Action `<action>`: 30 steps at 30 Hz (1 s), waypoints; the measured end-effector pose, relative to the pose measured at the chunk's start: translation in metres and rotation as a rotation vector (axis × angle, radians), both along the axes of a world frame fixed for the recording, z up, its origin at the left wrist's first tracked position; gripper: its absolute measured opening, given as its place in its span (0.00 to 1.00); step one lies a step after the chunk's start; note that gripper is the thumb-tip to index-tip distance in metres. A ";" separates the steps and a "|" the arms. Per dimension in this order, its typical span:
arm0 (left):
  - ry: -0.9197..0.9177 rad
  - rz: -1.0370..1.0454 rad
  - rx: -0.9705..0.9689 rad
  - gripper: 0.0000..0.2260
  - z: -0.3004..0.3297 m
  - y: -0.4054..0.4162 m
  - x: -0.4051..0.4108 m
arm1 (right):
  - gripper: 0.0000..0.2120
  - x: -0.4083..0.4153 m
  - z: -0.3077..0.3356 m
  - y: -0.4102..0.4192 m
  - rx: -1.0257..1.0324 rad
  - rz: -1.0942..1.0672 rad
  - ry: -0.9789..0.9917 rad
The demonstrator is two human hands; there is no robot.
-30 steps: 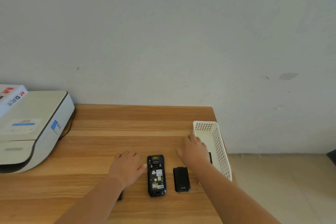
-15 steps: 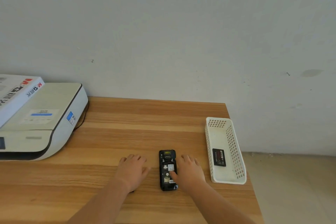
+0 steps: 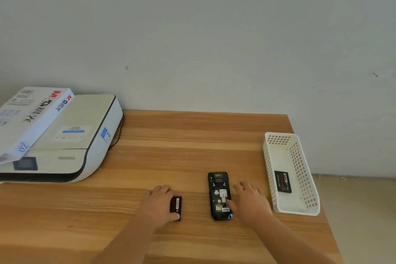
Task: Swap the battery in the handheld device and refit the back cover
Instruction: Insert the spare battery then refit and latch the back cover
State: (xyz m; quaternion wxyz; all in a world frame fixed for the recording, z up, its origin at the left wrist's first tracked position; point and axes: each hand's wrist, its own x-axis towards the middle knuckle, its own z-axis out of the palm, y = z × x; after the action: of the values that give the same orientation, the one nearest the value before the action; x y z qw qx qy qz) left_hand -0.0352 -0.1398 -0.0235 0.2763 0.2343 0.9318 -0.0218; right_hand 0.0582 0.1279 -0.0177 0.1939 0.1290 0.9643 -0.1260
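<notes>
The black handheld device (image 3: 219,196) lies face down on the wooden table (image 3: 192,146), its back cover off and its battery bay bare. My right hand (image 3: 251,202) rests flat just right of it, fingers apart, with the thumb touching the device's lower part. The back cover is not visible; it may be under this hand. My left hand (image 3: 159,206) curls over a small black battery (image 3: 176,207) on the table left of the device, thumb at the battery's near end. A second black battery (image 3: 282,181) lies inside the white basket (image 3: 269,169).
A white printer (image 3: 85,135) with a paper box (image 3: 27,118) on top fills the table's far left. The white basket stands along the right edge, where the table ends and the floor begins. A wall runs behind the table.
My right hand came back from the basket to the device, leaving a battery in the basket. My left hand shifted left, and the battery under it now shows. The view panned left.
</notes>
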 end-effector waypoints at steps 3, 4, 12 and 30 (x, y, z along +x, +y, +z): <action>-0.007 -0.031 -0.029 0.38 -0.008 -0.002 0.006 | 0.28 -0.001 0.000 -0.002 0.003 0.010 0.004; -0.003 -0.031 -0.044 0.38 -0.009 -0.002 0.008 | 0.28 -0.001 0.000 -0.003 0.002 0.013 0.004; 0.039 -0.034 -0.093 0.34 -0.018 0.000 0.014 | 0.26 0.002 -0.003 -0.004 0.010 0.026 0.006; 0.083 -0.013 0.092 0.36 -0.017 0.002 0.005 | 0.22 0.007 -0.002 -0.002 -0.001 0.035 0.043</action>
State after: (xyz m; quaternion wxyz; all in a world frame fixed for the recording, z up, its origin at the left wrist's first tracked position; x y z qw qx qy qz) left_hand -0.0305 -0.1377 -0.0408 0.2262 0.2518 0.9409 0.0095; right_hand 0.0652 0.1263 -0.0197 0.1754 0.1094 0.9703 -0.1259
